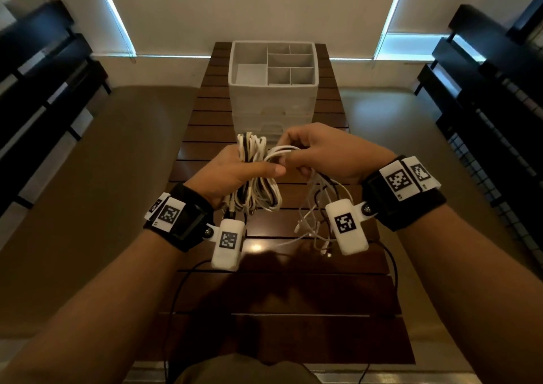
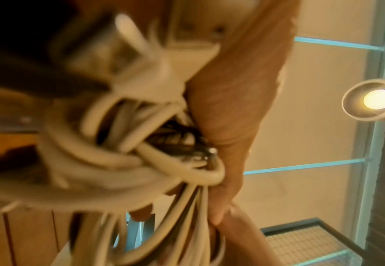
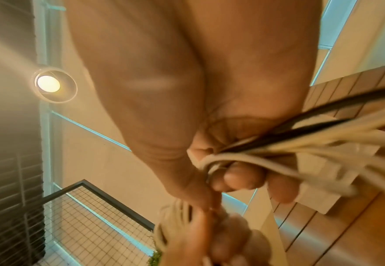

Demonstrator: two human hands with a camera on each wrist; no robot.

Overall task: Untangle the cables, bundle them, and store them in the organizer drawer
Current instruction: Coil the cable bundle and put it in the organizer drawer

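Note:
My left hand (image 1: 235,172) grips a coiled bundle of white and black cables (image 1: 255,175) above the wooden table, thumb laid across the loops. In the left wrist view the cable loops (image 2: 123,162) fill the frame beside the palm. My right hand (image 1: 311,154) pinches several white strands (image 1: 282,152) that lead out of the bundle to the right, and loose cable ends (image 1: 314,225) hang down from it to the table. The right wrist view shows those white and black strands (image 3: 277,147) held under the curled fingers (image 3: 243,176). A white organizer (image 1: 273,89) with drawers stands just behind the hands.
The organizer's top tray (image 1: 233,60) has several open compartments. The slatted wooden table (image 1: 293,295) is narrow, with floor on both sides. Thin black leads (image 1: 179,289) run from the wrist cameras toward my body. Dark shelving (image 1: 484,89) lines both walls.

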